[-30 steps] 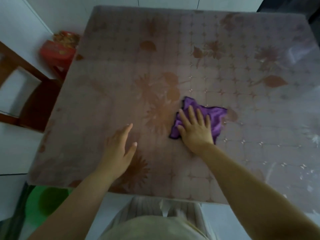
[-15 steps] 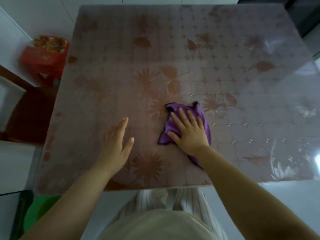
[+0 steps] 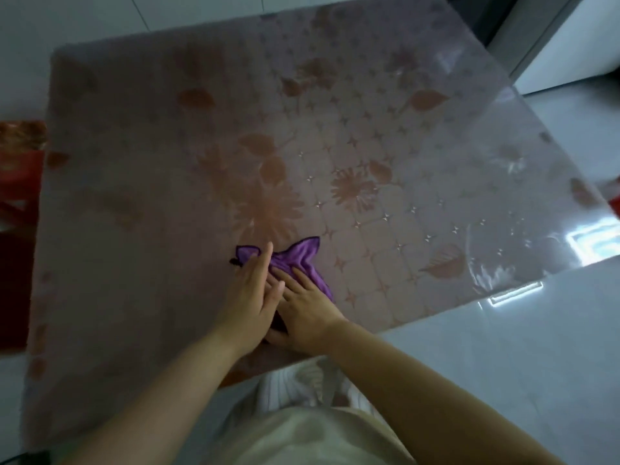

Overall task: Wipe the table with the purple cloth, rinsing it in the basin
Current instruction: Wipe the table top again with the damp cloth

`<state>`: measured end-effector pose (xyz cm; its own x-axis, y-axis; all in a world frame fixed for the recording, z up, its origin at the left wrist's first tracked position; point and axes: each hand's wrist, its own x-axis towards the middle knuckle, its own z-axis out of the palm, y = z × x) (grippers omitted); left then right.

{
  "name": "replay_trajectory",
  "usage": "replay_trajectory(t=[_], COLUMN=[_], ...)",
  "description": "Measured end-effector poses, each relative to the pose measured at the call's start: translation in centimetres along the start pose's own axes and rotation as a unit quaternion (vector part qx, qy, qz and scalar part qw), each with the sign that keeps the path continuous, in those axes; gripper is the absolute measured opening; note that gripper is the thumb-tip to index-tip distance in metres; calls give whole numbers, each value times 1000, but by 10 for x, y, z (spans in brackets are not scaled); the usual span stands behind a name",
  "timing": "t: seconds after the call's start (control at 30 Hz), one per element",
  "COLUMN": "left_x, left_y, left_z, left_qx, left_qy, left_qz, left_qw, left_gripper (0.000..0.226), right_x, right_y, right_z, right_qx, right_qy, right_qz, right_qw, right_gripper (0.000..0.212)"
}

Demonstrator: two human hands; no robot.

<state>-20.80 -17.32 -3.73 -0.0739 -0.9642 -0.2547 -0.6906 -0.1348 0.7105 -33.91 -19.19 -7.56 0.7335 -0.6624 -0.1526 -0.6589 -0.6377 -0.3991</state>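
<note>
The purple cloth point(image 3: 298, 260) lies crumpled on the table point(image 3: 141, 169), near its front edge. The table has a pinkish cover with brown flowers and leaves. My right hand point(image 3: 307, 308) lies flat on the cloth, fingers straight and spread. My left hand point(image 3: 250, 298) lies beside it with straight fingers, its fingertips over the cloth's left part and partly overlapping my right hand. Most of the cloth is hidden under both hands. No basin is in view.
A red stool point(image 3: 16, 169) with a patterned top stands past the table's left edge. Shiny white floor tiles point(image 3: 503, 347) lie to the right and front. A dark doorway and white cabinet point(image 3: 553, 45) stand at the far right.
My right hand has dragged the cloth toward the table's front edge. My left hand has slid right from the bare table onto the cloth beside it. The view has turned.
</note>
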Motion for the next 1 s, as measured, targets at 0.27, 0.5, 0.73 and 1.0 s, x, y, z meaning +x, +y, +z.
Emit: replay_trajectory(t=[0.27,0.5,0.73,1.0], left_x=[41,125,118,133], left_y=[-18,19,173,213], left_z=[46,35,210,259], left_qx=[324,300,344,341], left_qy=[-10,68,-36,25], left_qz=[-46,-237,28,-28], left_qw=[945,921,938,939], left_gripper=[85,83,89,84], right_x=[-122,-239,-305,-355], right_y=[99,170,253,313], right_z=[-57,-82,-103,-127], right_qx=[186,206,218,247], right_qy=[267,367,337,310], right_qz=[275,374,356,316], right_qw=[905,827,844,862], right_gripper=[47,40,50,53])
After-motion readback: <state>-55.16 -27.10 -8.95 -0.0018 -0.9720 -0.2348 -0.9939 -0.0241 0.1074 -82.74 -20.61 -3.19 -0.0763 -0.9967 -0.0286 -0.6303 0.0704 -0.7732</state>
